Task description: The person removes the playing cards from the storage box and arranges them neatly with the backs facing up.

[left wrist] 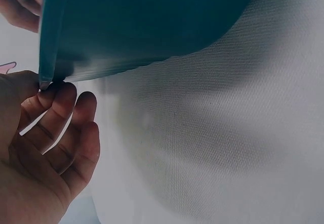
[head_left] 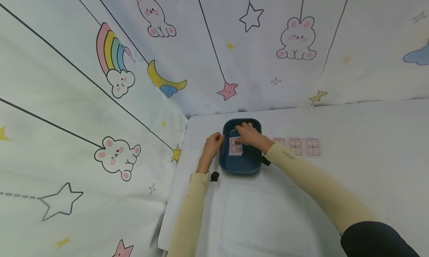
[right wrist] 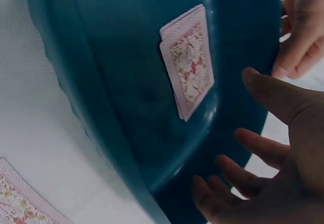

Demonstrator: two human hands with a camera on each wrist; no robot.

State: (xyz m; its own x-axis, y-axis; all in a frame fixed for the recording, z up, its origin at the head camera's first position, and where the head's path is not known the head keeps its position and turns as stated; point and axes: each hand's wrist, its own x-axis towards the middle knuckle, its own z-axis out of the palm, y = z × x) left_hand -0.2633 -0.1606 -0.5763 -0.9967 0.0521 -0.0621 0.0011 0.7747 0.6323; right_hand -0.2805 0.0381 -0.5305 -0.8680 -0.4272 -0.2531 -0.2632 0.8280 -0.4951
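Head looks down; wrists close, seemingly sharing tray (head_left: 242,165).

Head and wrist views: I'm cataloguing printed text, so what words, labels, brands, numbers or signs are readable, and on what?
No text is readable.
Right sleeve: dark lettering near the cuff, too small to read.
Left sleeve: a faint cuff mark, too small to tell.
Playing cards: ornamental backs, no readable text.
Patterned backdrop: drawings, no readable words.

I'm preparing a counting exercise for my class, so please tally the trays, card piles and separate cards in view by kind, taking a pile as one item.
Blue tray: 1
Playing card pile in the tray: 1
Playing cards visible beside the tray, one partly hidden: 3
Total: 5
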